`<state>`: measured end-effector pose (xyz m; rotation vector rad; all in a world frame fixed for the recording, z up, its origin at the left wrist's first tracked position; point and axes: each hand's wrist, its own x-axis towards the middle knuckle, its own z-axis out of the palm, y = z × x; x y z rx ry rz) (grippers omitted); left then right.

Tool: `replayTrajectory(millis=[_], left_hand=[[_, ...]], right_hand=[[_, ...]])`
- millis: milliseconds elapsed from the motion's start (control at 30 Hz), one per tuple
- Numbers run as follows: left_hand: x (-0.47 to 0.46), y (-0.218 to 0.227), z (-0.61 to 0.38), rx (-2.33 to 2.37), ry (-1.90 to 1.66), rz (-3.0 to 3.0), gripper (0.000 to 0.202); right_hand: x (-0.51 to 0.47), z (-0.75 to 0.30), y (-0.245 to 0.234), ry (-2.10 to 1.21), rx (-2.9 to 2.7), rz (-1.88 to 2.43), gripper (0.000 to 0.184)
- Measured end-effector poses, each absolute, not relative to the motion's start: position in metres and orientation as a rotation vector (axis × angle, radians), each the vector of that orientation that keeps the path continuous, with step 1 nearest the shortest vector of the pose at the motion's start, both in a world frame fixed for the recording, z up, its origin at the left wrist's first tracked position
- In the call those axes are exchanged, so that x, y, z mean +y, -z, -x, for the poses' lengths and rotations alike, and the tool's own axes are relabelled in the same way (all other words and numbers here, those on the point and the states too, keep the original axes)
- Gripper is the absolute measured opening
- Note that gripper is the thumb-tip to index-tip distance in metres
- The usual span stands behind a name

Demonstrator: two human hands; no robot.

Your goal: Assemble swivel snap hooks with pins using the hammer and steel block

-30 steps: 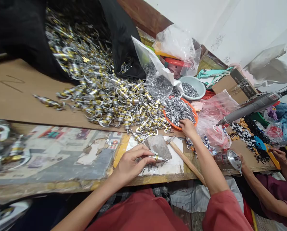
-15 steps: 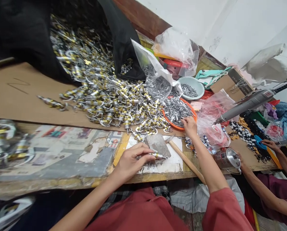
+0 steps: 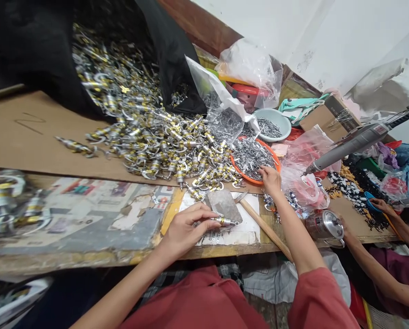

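Note:
My left hand (image 3: 185,230) pinches a small silver-and-gold clasp (image 3: 225,222) over a grey stone block (image 3: 223,205) on a white sheet. My right hand (image 3: 271,179) reaches into an orange bowl (image 3: 275,159) of small silver metal pieces, its fingers curled among them; what they hold is hidden. A big heap of silver-and-gold clasps (image 3: 149,132) spills from a black bag (image 3: 36,55) onto cardboard behind the block. A wooden handle (image 3: 266,230) lies by the block.
A pale bowl of metal bits (image 3: 273,124) and plastic bags (image 3: 252,68) stand behind the orange bowl. Another person's hands (image 3: 379,205) work at the right beside black beads, a metal tin (image 3: 323,225) and a grey power tool (image 3: 348,146). More clasps lie blurred at far left (image 3: 5,205).
My right hand has moved slightly further into the orange bowl. My left hand keeps the clasp in the same place. The other person's far hand has shifted a little.

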<state>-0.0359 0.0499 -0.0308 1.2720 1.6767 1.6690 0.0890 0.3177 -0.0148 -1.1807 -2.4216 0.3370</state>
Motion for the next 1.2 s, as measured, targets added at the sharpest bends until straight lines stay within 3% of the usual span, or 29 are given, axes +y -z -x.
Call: replayTrajectory(millis=[67, 233, 433, 633, 1000, 1200], left_hand=[[0.05, 0.032, 0.036, 1.675, -1.657, -1.272, 0.009], [0.049, 0.032, 0.032, 1.718, -1.657, -1.165, 0.019], [0.047, 0.031, 0.03, 1.702, -1.679, -1.18, 0.032], [0.047, 0.024, 0.032, 1.734, -1.701, -1.332, 0.027], [0.047, 0.013, 0.028, 1.627, -1.737, -1.256, 0.015], [0.045, 0.01, 0.027, 1.575, -1.721, -1.036, 0.009]], right_hand=[[0.315, -0.09, 0.012, -0.369, -2.375, 1.148, 0.026], [0.276, -0.087, -0.002, -0.509, -2.32, 0.985, 0.014], [0.178, -0.094, -0.013, -1.015, -2.41, 0.371, 0.017], [0.152, -0.099, -0.012, -1.146, -2.32, 0.416, 0.014], [0.149, -0.1, -0.006, -1.223, -2.208, 0.406, 0.012], [0.146, -0.107, -0.014, -1.031, -2.236, 0.333, 0.014]])
